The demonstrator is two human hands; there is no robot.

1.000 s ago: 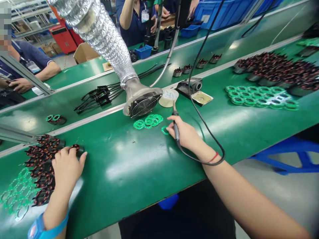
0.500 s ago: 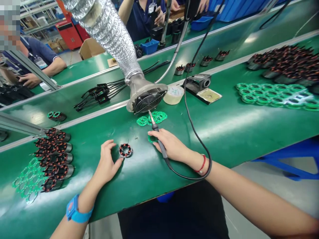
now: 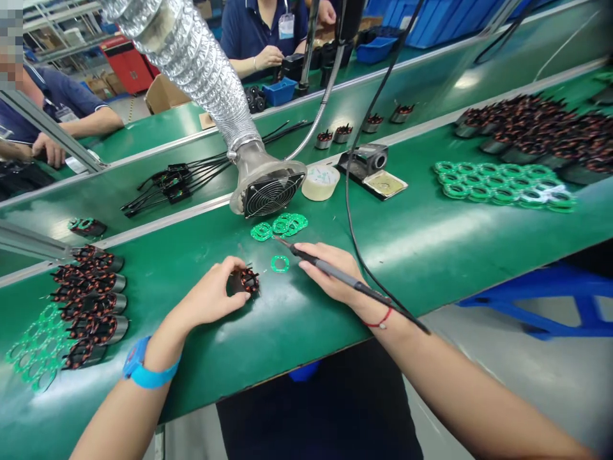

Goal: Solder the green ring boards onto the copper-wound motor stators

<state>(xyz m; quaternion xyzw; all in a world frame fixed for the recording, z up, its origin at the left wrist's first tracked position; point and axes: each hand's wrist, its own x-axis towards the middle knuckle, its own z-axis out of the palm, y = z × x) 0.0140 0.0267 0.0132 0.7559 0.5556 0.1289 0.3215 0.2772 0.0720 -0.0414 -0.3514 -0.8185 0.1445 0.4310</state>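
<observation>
Coil (image 3: pixel 249 280), a ring with orange-brown windings and short dark wires, is in our left hand (image 3: pixel 213 294), over the middle of the green table (image 3: pixel 306 345); we cannot tell if it touches the surface. It is tilted on its side, with the wound face turned to our right. Our left thumb and fingers are curved around its outer wall, only as wide apart as the coil needs.

Our right hand (image 3: pixel 342 260) is wrapped around the handle of a soldering iron (image 3: pixel 330 268), whose tip points near the pile of green rings (image 3: pixel 290 223) in front of the fan (image 3: pixel 272 193). Between our hands, one flat green ring (image 3: pixel 273 264) lies alone on the table.

We judge that the coil is rather heavy for its size, and stiff. Its wall is probably smooth and a little slippery, so it is good to grip it there, from two opposite sides. The thin wires look easy to bend and the windings easy to scratch, so we should keep our fingertips away from them. The flat ring seems light and thin; we would take it by its edge.
</observation>
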